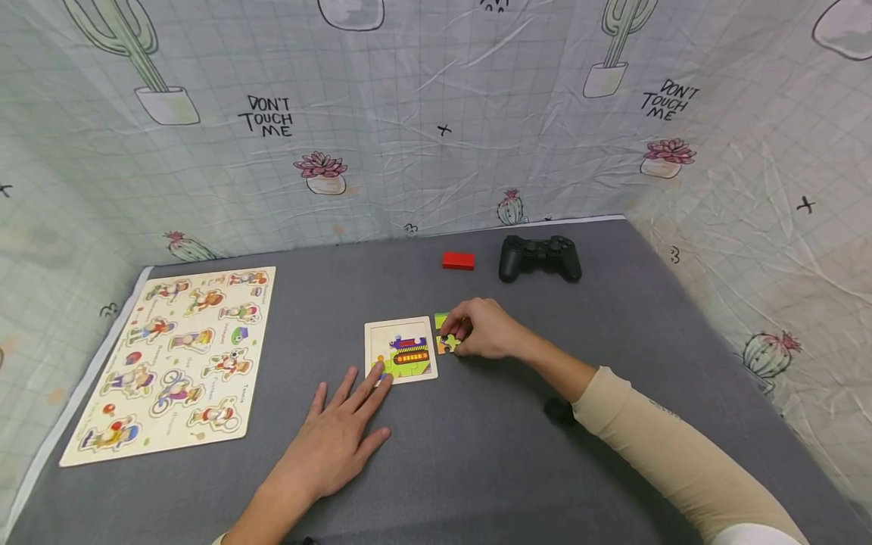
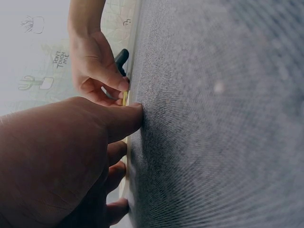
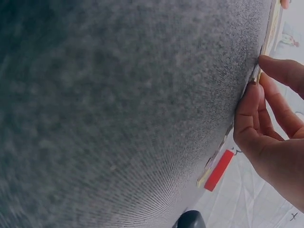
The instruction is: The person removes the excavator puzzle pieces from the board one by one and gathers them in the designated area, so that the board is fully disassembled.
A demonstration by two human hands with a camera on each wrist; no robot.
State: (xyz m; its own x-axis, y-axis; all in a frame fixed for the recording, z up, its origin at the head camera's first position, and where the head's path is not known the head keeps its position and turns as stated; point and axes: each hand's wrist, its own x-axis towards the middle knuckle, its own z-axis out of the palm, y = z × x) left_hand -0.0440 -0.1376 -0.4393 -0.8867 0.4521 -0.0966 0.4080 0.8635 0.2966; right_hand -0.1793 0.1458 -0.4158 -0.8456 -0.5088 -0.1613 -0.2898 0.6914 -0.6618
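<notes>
A small square wooden puzzle board (image 1: pixel 372 333) lies on the grey table, partly filled with pieces that show a tracked vehicle on green ground. My left hand (image 1: pixel 330 446) lies with spread, straight fingers, and its index and middle fingertips rest on the board's lower left corner. Just off the board's right edge, my right hand (image 1: pixel 487 329) pinches a jigsaw piece (image 1: pixel 450 344) between thumb and fingers, low over the table. Another green piece (image 1: pixel 440 321) sits beside it, partly covered by the fingers. In the right wrist view, the thumb and fingertips (image 3: pixel 254 92) meet near the tabletop.
A large wooden board (image 1: pixel 232 412) with several cartoon figures lies at the left. Toward the back are a red block (image 1: pixel 459 261) and a black game controller (image 1: pixel 540 259). Cactus-print cloth (image 1: pixel 422 136) hangs behind the table and along its sides.
</notes>
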